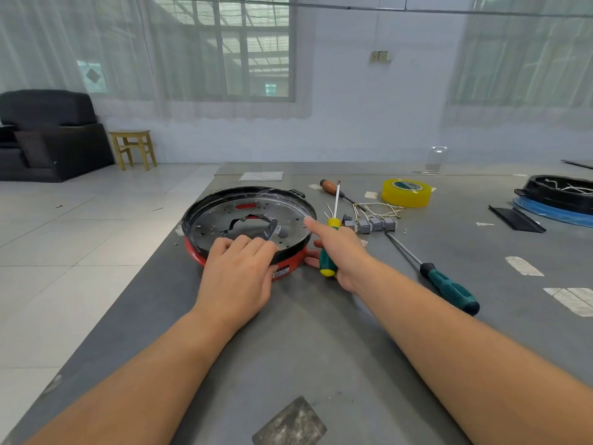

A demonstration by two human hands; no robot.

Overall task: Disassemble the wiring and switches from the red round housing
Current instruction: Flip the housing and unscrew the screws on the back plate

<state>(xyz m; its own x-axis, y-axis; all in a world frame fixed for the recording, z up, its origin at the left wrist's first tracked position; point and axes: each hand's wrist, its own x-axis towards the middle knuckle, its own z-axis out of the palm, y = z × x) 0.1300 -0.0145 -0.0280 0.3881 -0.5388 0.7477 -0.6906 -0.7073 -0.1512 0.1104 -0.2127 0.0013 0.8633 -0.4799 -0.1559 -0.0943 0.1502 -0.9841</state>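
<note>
The red round housing (pixel 288 263) lies on the grey table (pixel 305 348), its black rim and silver inner plate facing up. My left hand (pixel 237 274) rests on its near rim with fingers curled over the edge. My right hand (pixel 340 252) holds a green-and-yellow screwdriver (pixel 330 245) upright just right of the housing, index finger stretched to the rim. A row of grey switches (pixel 372 224) with pale wires (pixel 378 208) lies on the table right of the housing, apart from it.
A long teal-handled screwdriver (pixel 449 285) lies right of my right hand. A wooden-handled screwdriver (pixel 333 187) and a yellow tape roll (pixel 406 192) sit behind. Another black-and-blue housing (pixel 558 200) stands far right. The table's left edge runs just beside the red housing.
</note>
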